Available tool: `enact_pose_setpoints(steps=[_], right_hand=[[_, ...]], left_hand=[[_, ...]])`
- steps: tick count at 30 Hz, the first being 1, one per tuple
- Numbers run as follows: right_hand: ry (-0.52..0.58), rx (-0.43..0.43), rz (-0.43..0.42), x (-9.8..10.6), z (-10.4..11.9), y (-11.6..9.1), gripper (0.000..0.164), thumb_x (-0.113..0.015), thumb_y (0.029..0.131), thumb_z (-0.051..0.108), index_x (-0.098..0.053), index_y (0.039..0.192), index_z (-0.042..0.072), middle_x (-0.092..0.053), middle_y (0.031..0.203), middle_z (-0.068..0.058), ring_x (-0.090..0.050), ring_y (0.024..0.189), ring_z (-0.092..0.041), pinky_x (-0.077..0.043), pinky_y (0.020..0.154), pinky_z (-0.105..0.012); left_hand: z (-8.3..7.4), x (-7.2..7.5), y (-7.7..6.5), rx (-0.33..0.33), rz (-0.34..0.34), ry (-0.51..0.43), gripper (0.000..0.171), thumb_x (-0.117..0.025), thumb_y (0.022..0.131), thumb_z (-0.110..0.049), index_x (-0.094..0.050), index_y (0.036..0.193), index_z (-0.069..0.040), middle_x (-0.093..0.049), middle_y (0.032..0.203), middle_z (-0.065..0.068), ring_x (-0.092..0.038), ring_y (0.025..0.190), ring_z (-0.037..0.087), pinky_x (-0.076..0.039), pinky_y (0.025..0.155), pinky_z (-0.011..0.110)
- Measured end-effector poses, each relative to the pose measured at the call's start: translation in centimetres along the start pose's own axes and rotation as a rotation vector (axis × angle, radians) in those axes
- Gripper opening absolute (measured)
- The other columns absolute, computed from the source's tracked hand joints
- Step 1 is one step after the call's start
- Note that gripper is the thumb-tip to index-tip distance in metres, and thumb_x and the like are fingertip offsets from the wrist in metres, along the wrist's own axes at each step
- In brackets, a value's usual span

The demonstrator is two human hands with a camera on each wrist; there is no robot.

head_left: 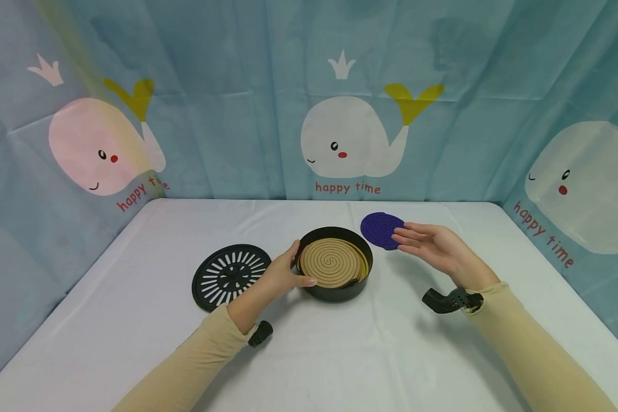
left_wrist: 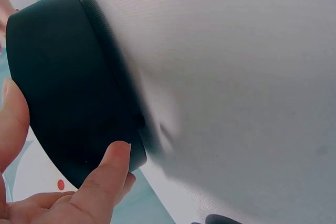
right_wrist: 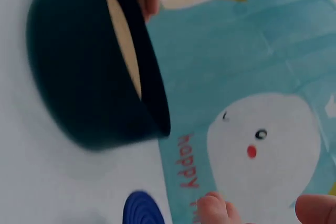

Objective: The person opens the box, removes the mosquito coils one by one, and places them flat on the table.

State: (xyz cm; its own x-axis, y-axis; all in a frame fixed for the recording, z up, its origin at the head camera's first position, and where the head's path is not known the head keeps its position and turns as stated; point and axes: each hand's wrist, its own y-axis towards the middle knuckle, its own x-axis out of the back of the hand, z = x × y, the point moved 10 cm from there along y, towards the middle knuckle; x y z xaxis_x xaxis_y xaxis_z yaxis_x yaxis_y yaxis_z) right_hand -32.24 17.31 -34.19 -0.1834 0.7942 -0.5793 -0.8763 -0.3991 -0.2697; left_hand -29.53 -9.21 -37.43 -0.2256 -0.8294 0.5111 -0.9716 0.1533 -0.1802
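Observation:
My left hand (head_left: 283, 272) holds the near left side of a round black tin (head_left: 335, 294), its thumb over the rim; in the left wrist view the fingers (left_wrist: 107, 169) spread along its dark wall. Inside the tin lies a tan mosquito coil (head_left: 331, 263), with a yellow coil (head_left: 364, 268) showing beneath its right edge. My right hand (head_left: 443, 252) is raised on the right, fingers straight and nothing in them. Its fingertips overlap the edge of a purple mosquito coil (head_left: 380, 230) in the head view. That coil (right_wrist: 143, 209) shows partly in the right wrist view.
A black slotted lid (head_left: 232, 274) lies left of the tin, partly behind my left forearm. Everything stands on a white-covered table (head_left: 340, 355). A blue curtain (head_left: 226, 143) with printed whales rises behind the table and along both sides.

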Motion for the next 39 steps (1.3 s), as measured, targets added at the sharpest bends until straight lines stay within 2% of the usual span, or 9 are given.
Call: enact_pose_setpoints(steps=[8, 13, 17, 21, 29, 39], right_hand=[[-0.123, -0.011, 0.121, -4.0, -1.1, -0.1, 0.062, -0.027, 0.106, 0.008, 0.013, 0.151, -0.002, 0.006, 0.159, -0.025, -0.002, 0.147, -0.037, -0.01, 0.117, -0.041], [-0.206, -0.042, 0.152, -5.4, -2.4, 0.4, 0.059, -0.026, 0.106, 0.01, 0.008, 0.152, -0.006, 0.002, 0.158, -0.029, -0.004, 0.146, -0.039, -0.011, 0.117, -0.043], [-0.25, -0.059, 0.172, -6.3, -3.3, 1.0, 0.058, -0.025, 0.106, 0.011, 0.006, 0.151, -0.008, 0.006, 0.157, -0.031, 0.0, 0.146, -0.041, -0.008, 0.117, -0.046], [-0.28, -0.077, 0.171, -6.8, -4.1, 1.7, 0.06, -0.025, 0.105, 0.009, 0.011, 0.15, -0.008, 0.014, 0.155, -0.031, 0.008, 0.144, -0.042, -0.002, 0.117, -0.049], [-0.348, -0.108, 0.135, -6.8, -4.8, 2.8, 0.067, -0.027, 0.104, 0.012, 0.023, 0.146, -0.004, 0.025, 0.152, -0.03, 0.018, 0.142, -0.043, 0.002, 0.116, -0.051], [-0.342, -0.132, 0.132, -6.9, -5.4, 3.2, 0.067, -0.026, 0.105, 0.013, 0.023, 0.147, -0.005, 0.025, 0.152, -0.03, 0.018, 0.142, -0.043, 0.002, 0.115, -0.053]], left_hand=[[-0.1, 0.0, -0.1, -0.005, -0.001, -0.008, 0.1, -0.081, 0.08, -0.011, -0.016, 0.156, -0.006, -0.029, 0.154, 0.021, -0.027, 0.142, 0.035, -0.023, 0.114, 0.05], [0.0, 0.1, -0.1, -0.003, -0.003, -0.002, 0.1, -0.081, 0.08, -0.012, -0.016, 0.156, -0.006, -0.029, 0.154, 0.021, -0.028, 0.141, 0.036, -0.024, 0.113, 0.051], [0.0, 0.1, -0.2, -0.003, -0.004, -0.011, 0.1, -0.081, 0.08, -0.011, -0.016, 0.156, -0.006, -0.029, 0.154, 0.022, -0.028, 0.141, 0.036, -0.025, 0.113, 0.051], [0.0, 0.2, -0.2, -0.007, -0.007, -0.013, 0.099, -0.081, 0.08, -0.01, -0.016, 0.156, -0.006, -0.029, 0.154, 0.022, -0.028, 0.141, 0.036, -0.024, 0.113, 0.052], [0.0, 0.0, 0.0, -0.009, -0.007, -0.007, 0.1, -0.081, 0.08, -0.011, -0.017, 0.156, -0.006, -0.028, 0.155, 0.02, -0.027, 0.142, 0.036, -0.025, 0.113, 0.05], [0.0, 0.0, 0.0, -0.012, -0.007, 0.006, 0.099, -0.081, 0.08, -0.011, -0.017, 0.156, -0.006, -0.028, 0.155, 0.02, -0.028, 0.141, 0.036, -0.026, 0.113, 0.05]])
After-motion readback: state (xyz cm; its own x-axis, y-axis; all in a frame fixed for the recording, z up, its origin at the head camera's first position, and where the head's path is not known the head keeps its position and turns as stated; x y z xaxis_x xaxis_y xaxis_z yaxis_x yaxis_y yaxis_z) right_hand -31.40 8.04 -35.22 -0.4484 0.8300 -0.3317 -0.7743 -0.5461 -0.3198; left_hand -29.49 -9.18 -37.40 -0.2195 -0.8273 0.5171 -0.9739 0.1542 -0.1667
